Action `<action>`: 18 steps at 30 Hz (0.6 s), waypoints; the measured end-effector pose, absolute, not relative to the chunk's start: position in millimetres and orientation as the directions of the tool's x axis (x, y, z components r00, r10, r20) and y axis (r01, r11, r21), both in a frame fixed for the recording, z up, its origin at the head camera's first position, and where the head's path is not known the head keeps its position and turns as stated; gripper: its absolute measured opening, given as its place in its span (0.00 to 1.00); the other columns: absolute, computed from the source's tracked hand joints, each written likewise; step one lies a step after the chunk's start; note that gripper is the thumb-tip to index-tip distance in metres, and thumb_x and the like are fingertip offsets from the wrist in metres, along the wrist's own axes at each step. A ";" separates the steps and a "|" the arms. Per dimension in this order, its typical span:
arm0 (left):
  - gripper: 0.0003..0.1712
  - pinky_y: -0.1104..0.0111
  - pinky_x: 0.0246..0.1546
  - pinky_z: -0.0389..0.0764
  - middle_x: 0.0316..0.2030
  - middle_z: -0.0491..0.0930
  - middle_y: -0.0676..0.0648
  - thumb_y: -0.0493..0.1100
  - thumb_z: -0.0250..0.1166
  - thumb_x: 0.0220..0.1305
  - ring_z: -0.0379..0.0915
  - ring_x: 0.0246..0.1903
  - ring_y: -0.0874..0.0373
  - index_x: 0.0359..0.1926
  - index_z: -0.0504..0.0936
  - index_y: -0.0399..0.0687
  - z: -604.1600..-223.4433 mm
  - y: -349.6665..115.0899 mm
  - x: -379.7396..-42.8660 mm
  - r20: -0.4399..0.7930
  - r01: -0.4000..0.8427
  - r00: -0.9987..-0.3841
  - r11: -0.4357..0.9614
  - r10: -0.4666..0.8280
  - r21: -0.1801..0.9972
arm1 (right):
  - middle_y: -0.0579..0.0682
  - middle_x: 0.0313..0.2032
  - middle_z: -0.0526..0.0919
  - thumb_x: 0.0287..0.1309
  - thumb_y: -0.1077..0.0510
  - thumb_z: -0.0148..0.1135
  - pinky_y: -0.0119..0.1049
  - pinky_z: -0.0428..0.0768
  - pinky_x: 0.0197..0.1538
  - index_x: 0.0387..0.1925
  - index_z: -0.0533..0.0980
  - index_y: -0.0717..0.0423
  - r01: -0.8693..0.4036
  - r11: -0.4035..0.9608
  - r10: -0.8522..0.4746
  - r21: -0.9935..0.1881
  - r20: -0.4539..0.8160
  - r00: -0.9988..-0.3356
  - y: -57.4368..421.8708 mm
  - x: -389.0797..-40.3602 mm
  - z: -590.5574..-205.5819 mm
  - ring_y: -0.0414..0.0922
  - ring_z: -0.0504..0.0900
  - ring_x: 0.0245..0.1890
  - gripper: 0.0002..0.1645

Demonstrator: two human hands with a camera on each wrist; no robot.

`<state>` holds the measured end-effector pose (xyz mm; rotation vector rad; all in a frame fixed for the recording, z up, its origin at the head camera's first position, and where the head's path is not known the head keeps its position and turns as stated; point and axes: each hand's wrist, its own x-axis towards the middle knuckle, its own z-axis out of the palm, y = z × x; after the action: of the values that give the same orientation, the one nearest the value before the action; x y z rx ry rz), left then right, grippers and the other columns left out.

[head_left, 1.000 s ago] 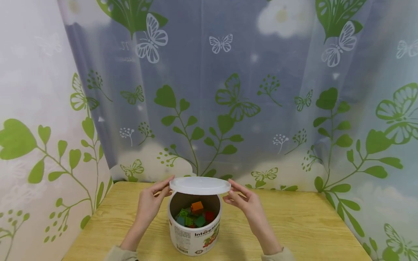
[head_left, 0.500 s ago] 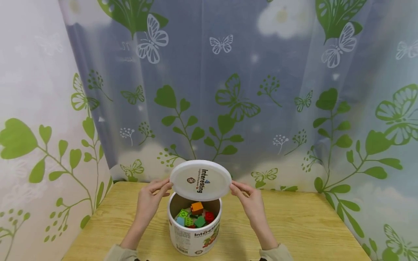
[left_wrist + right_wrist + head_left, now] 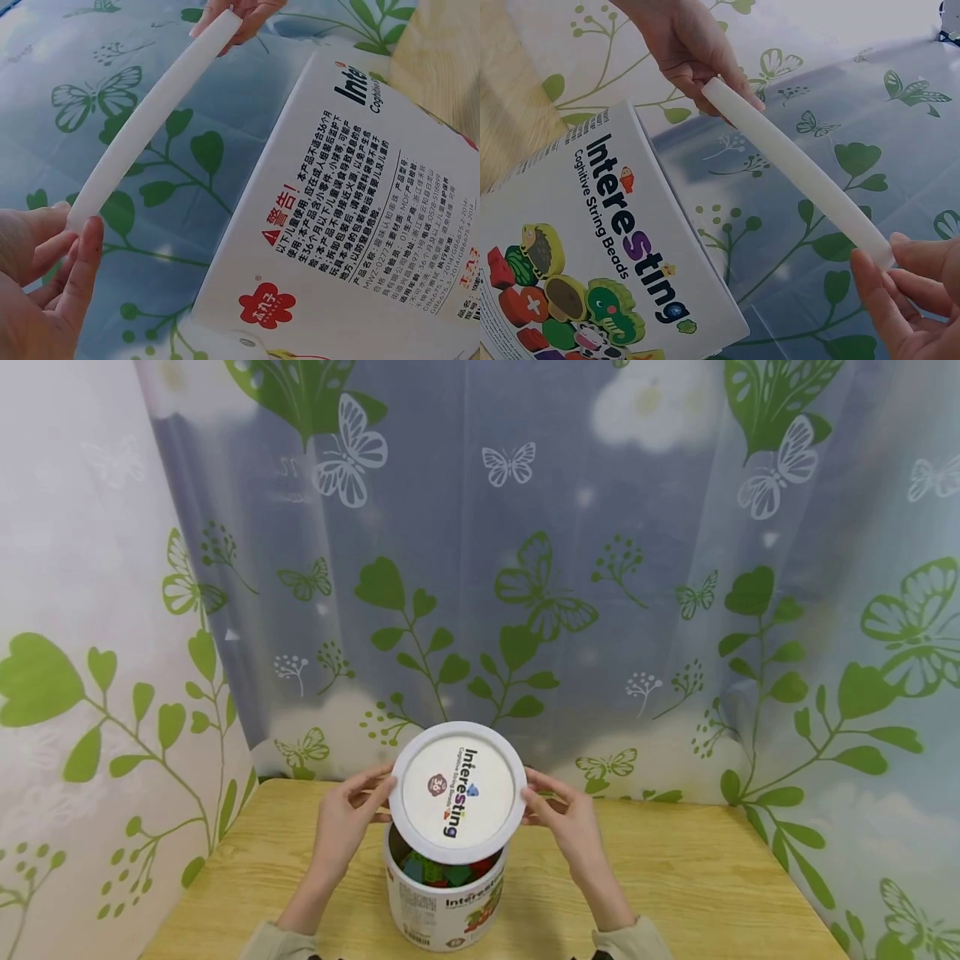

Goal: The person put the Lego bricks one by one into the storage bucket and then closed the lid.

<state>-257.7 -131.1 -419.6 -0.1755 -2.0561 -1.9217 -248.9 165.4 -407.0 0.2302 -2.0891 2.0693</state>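
Between both hands a round white lid with "Interesting" printed on its top is held tilted above a white printed tub. My left hand pinches the lid's left edge between thumb and fingers, and my right hand pinches the opposite edge. In both wrist views the lid's rim stands apart from the tub's mouth. Inside the tub, green, red and blue pieces show at the front; the lid hides those farther back.
The tub stands on a wood-grain table. Behind the table hangs a blue curtain printed with leaves and butterflies, and similar pale sheets hang at the sides.
The lid has turned from nearly edge-on, through its face tilting into view, to its printed top showing almost fully. It now covers more of the tub's opening. The tub has stayed put.
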 end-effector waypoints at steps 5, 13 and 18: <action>0.20 0.68 0.33 0.87 0.47 0.85 0.35 0.43 0.69 0.68 0.83 0.32 0.62 0.56 0.85 0.37 -421.2 -134.3 -257.9 0.269 0.257 -0.956 0.106 -0.118 0.961 | 0.63 0.48 0.84 0.65 0.64 0.67 0.40 0.88 0.42 0.58 0.79 0.68 -0.179 -0.008 -0.022 -0.984 0.179 -0.984 164.7 -250.5 -410.1 0.45 0.87 0.34 0.21; 0.19 0.69 0.33 0.87 0.48 0.85 0.34 0.42 0.68 0.69 0.83 0.32 0.61 0.56 0.85 0.35 -426.3 -137.8 -260.5 0.204 0.185 -0.972 0.158 -0.117 0.970 | 0.59 0.45 0.80 0.66 0.65 0.65 0.38 0.87 0.43 0.61 0.73 0.75 -0.086 -0.008 -0.140 -0.996 0.086 -0.986 165.2 -255.4 -420.3 0.45 0.85 0.33 0.26; 0.19 0.70 0.32 0.86 0.47 0.85 0.34 0.42 0.67 0.70 0.83 0.33 0.60 0.55 0.85 0.33 -432.9 -138.3 -260.7 0.156 0.130 -0.980 0.188 -0.127 0.973 | 0.61 0.47 0.79 0.68 0.64 0.63 0.36 0.87 0.42 0.63 0.70 0.77 -0.030 0.014 -0.180 -0.999 0.027 -0.983 163.8 -255.8 -428.8 0.42 0.83 0.33 0.28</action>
<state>-260.7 -138.3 -432.9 -0.0033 -2.2573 -1.8824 -255.8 163.8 -428.8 0.2406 -2.3108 2.2714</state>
